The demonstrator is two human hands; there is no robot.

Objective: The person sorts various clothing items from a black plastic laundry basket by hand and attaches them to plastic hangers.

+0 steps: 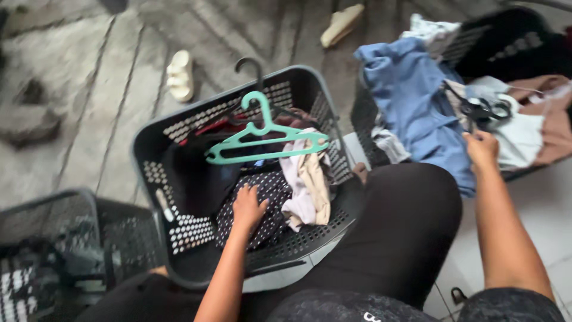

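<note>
My left hand (247, 209) reaches into a dark grey perforated laundry basket (152, 143) and rests on a black garment with white dots (265, 200). A teal plastic hanger (265, 140) lies across the clothes in that basket, beside a pale pink and beige garment (310, 185) and a black hanger (250, 65) behind it. My right hand (481, 149) grips a black hanger (485, 110) over a pile of clothes with a blue garment (417, 101) on top.
A second dark basket (506, 36) at the upper right holds the clothes pile. Another dark mesh basket (53, 238) stands at the lower left. Two pale sandals (180, 74) (341, 24) lie on the grey floor. My knee in black trousers (405, 220) is between the baskets.
</note>
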